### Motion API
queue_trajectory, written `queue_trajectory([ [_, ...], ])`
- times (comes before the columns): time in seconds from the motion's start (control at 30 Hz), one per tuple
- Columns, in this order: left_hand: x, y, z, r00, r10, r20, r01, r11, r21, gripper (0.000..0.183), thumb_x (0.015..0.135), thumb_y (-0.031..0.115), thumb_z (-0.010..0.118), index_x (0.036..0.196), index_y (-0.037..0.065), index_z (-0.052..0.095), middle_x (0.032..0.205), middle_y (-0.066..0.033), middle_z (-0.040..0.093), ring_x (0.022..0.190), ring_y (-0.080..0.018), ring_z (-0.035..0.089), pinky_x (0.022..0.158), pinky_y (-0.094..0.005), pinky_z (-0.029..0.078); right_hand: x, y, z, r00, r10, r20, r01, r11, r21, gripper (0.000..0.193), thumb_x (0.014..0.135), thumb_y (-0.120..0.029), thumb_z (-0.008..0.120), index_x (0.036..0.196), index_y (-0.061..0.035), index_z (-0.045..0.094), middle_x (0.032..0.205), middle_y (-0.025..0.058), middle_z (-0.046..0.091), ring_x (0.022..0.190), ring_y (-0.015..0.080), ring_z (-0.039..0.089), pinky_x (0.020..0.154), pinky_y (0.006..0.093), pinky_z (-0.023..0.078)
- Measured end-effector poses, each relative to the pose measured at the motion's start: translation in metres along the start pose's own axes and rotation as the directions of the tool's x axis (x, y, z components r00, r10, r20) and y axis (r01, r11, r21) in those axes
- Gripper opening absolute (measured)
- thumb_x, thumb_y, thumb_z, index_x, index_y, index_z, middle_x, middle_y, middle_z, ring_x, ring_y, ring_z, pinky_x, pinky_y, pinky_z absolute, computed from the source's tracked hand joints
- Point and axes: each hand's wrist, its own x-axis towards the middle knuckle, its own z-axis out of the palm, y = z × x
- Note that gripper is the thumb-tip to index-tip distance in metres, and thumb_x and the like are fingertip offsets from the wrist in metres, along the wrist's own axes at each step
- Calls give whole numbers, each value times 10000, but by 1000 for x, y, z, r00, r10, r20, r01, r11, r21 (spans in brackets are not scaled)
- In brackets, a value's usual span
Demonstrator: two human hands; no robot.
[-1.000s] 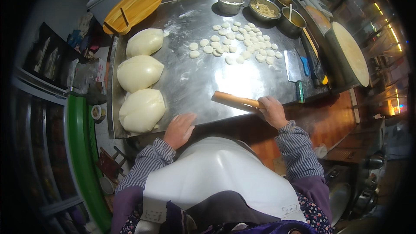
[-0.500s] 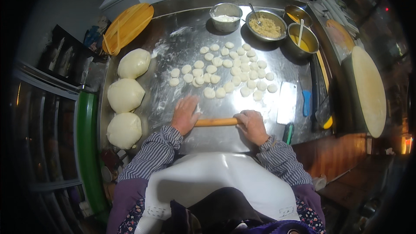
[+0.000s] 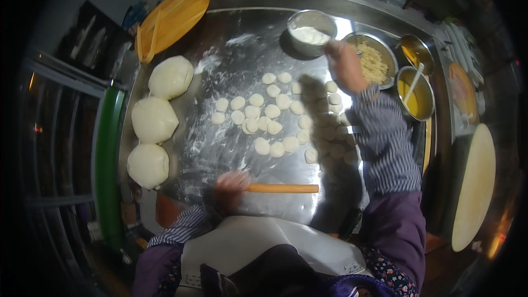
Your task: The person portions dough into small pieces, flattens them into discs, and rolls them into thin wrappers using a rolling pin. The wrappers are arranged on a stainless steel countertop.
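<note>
Rolling pin held at one end, other hand up at the flour bowl

Rolling pin (image 3: 281, 188) lies flat on the shiny metal table (image 3: 231, 27), close to the person's body. It is a thin wooden stick. The left hand (image 3: 230, 190) is at the pin's left end and looks blurry; its fingers seem to be closed on that end, but the blur makes it hard to be sure. The rest of the pin is bare.

The right hand (image 3: 345, 66) is far from the pin, stretched out across the table. It is at the rim of the flour bowl (image 3: 311, 32). I cannot tell if its fingers are pinched together or spread.

Beyond the pin, in the middle of the table, sit many small dough pieces (image 3: 263, 113), round and white, with flour dusted around them. Far to the left of the pin, three big dough balls (image 3: 154, 120) sit in a row along the table's edge.

To the right of the flour bowl is a bowl of filling (image 3: 374, 63), and next to that a bowl of yellow liquid (image 3: 418, 93) with a spoon in it. A round wooden board (image 3: 171, 17) sits at the far left corner, well away from the pin.
</note>
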Motion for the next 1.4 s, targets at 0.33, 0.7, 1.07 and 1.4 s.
queue_trajectory([
  [0.33, 15, 0, -15, 999, 39, 29, -39, 999, 19, 227, 822, 203, 617, 1021, 100, 655, 1153, -60, 628, 1112, -209, 579, 967, -370, 449, 115, 89, 81, 815, 129, 566, 17, 969, -245, 200, 790, -215, 710, 952, -104, 745, 896, 176, 704, 855, 315, 685, 774, 385, 519],
  [0.7, 18, 2, -20, 1000, 22, 5, -22, 1000, 4, 244, 831, 228, 629, 1036, 100, 663, 1154, -56, 636, 1121, -193, 574, 954, -351, 444, 111, 103, 80, 796, 167, 582, 17, 955, -297, 222, 849, -196, 679, 932, 9, 700, 762, 106, 672, 653, 192, 599, 644, 340, 481],
  [1.07, 7, -5, -10, 997, 35, 74, -32, 999, -38, 348, 795, 211, 659, 1123, 100, 623, 1220, -73, 610, 1157, -233, 559, 971, -385, 422, 57, -53, -14, 738, 128, 663, -467, 806, 364, 285, 933, -68, 588, 1203, 24, 598, 877, 109, 670, 688, 138, 616, 639, 250, 525],
  [1.4, -2, -6, -1, 999, 35, -7, -35, 999, -38, 386, 857, 209, 618, 1222, 99, 557, 1322, -64, 541, 1273, -222, 456, 1033, -406, 352, -14, -164, -103, 677, 449, 583, -465, 875, -134, 224, 985, -140, 527, 1043, 47, 636, 875, 172, 697, 715, 212, 714, 583, 290, 600],
])
